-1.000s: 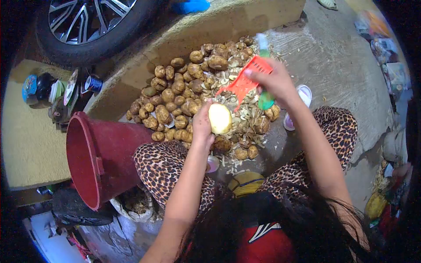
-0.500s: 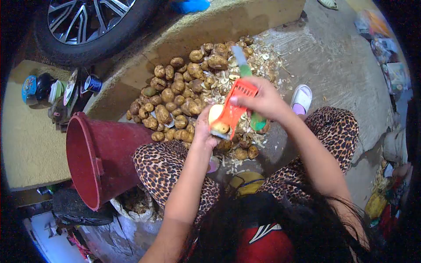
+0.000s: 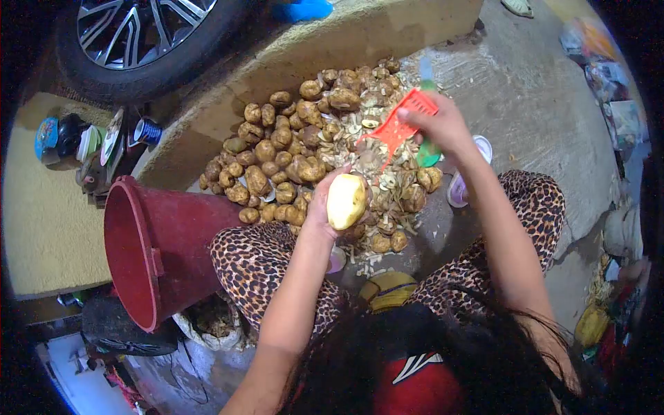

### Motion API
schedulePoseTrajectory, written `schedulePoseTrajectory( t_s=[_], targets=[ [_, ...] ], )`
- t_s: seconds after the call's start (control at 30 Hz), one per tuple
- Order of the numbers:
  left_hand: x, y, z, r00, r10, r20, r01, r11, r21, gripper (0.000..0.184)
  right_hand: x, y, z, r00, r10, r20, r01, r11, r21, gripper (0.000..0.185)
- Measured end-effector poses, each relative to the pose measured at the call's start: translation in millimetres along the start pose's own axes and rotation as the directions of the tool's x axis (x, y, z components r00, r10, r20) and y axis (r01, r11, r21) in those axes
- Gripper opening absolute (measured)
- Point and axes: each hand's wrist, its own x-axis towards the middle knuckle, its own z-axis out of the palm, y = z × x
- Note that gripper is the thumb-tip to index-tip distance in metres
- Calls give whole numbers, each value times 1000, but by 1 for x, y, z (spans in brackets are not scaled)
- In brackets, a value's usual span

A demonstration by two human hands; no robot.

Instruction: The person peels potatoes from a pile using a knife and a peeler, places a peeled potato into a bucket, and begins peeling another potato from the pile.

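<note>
My left hand (image 3: pixel 322 205) is wrapped round a mostly peeled, pale yellow potato (image 3: pixel 346 201), with some darker skin on its right side. Up and to the right, my right hand (image 3: pixel 440 123) grips an orange peeler (image 3: pixel 400 124), held apart from the potato. A knife with a green handle (image 3: pixel 428 154) is also in my right hand, its blade pointing up past the fingers. Beyond both hands lies a heap of brown unpeeled potatoes (image 3: pixel 265 150), and pale peelings (image 3: pixel 391 169) are scattered beneath the peeler.
To the left, a red bucket (image 3: pixel 187 228) lies tilted near my knee. A low concrete ledge (image 3: pixel 228 76) runs behind the heap, with a car wheel (image 3: pixel 142 41) above it. Sandals (image 3: pixel 457 189) are on the floor. Plastic bags (image 3: pixel 609 79) line the right side.
The peeler touched the potato half a second ago; my right hand has since moved up and right with it. The potato has turned in my left hand and shows more of its pale side.
</note>
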Motion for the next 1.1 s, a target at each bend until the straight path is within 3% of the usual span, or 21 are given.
schedulePoseTrajectory(
  t_s=[0.07,0.1,0.17,0.2,0.27,0.3,0.37,0.43,0.47,0.5,0.57,0.7,0.83,0.93,0.97,1.03,1.1],
  targets=[
    [2,1,-6,995,-33,92,38,998,-59,39,6,3,-11,999,49,-12,-47,991,123,20],
    [2,-1,7,991,42,-127,-51,996,-66,39,-2,-2,3,1000,17,5,-18,995,100,20],
    [-1,-8,43,825,176,-537,-223,975,-22,38,-22,-11,28,982,48,185,-61,996,65,21],
    [-2,-9,38,865,169,-472,-213,976,-39,36,-28,-11,34,956,47,288,-70,995,69,22],
    [-5,-9,16,930,150,-335,-185,980,-74,34,-17,-3,25,981,36,193,-49,997,62,21],
    [-6,-7,1,982,109,-152,-126,986,-108,34,-9,2,19,989,26,145,-35,998,55,21],
    [3,-1,-8,980,-15,200,36,994,-101,34,3,8,2,998,19,52,-27,986,162,22],
    [2,-1,-5,988,-21,156,39,993,-112,34,3,3,1,1000,22,-2,-21,967,255,23],
    [2,-1,-3,991,-24,134,40,992,-117,34,-2,3,8,998,14,56,-26,977,213,23],
    [-3,-4,10,999,9,-38,-16,985,-172,35,-10,2,19,993,9,115,-29,985,170,24],
    [-7,-5,16,985,11,-175,-50,974,-220,37,-24,2,39,964,-35,263,3,993,119,20],
    [-5,-4,0,999,-29,18,33,971,-239,46,-5,13,21,989,-40,144,31,997,64,21],
    [-7,-3,5,999,-27,45,31,995,-93,41,-2,4,14,996,-64,54,55,985,165,25],
    [-8,-8,21,910,122,-397,-180,977,-113,35,-20,-9,30,971,-16,240,-15,992,128,23],
    [0,-5,1,930,110,-351,-132,990,-38,32,-16,6,33,962,-66,266,46,996,79,25],
    [-5,-4,1,992,24,-124,-40,991,-126,32,-8,15,24,981,8,195,-20,998,57,24],
    [-10,2,1,997,21,-77,-29,994,-107,33,7,28,13,999,7,51,-6,1000,-14,24]
  ],
)
